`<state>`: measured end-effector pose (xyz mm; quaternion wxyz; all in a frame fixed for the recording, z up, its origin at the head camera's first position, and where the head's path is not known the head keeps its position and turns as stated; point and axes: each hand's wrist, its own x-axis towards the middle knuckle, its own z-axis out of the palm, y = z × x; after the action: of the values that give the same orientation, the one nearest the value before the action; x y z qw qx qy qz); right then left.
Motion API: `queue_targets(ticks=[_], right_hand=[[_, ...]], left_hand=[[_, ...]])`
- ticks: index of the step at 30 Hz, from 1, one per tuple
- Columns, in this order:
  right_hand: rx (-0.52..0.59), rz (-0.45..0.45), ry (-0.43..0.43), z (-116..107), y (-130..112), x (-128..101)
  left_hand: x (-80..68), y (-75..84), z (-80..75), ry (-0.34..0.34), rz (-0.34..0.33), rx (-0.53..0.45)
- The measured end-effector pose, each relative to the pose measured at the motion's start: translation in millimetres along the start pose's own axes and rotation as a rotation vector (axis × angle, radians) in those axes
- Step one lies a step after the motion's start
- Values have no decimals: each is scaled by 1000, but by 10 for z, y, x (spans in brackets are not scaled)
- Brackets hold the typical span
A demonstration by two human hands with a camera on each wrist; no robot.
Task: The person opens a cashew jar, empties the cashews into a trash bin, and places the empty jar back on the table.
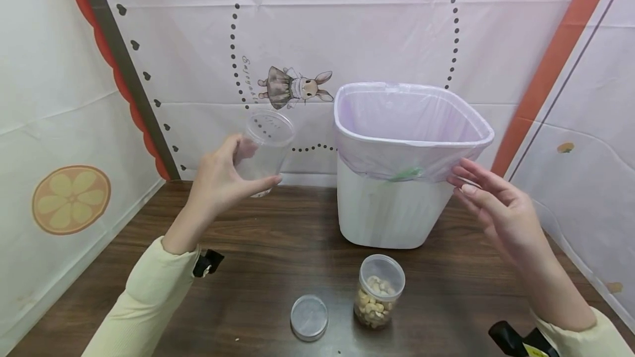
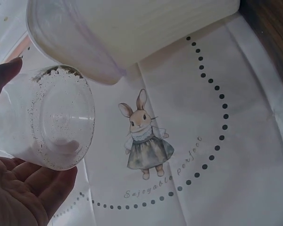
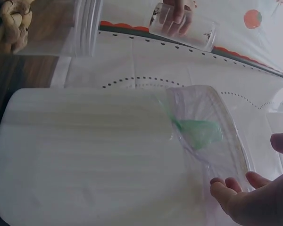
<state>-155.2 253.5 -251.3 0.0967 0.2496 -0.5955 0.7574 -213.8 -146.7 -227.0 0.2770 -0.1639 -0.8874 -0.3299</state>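
Clear plastic cup (image 1: pixel 263 150) in left hand (image 1: pixel 218 180); right hand (image 1: pixel 496 208) beside bin (image 1: pixel 397 214).

Your left hand (image 1: pixel 218 180) holds the cup (image 1: pixel 263 150) left of the bin (image 1: pixel 397 214); before the bin on the worktop (image 1: pixel 258 269) stand the jar (image 1: pixel 379 299) and, to its left, the lid (image 1: pixel 309 317).
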Motion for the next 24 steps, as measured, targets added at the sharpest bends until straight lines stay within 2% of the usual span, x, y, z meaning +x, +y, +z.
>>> queue_targets(ticks=[6,13,24], right_hand=[[-44,6,-24,69,47,-64],[-94,24,-38,168,90,-131],[-149,74,-36,243,196,-230]], left_hand=[[-114,-55,5,-1,15,3],[-282,-129,23,30,30,26],[-497,-214,76,23,23,-19]])
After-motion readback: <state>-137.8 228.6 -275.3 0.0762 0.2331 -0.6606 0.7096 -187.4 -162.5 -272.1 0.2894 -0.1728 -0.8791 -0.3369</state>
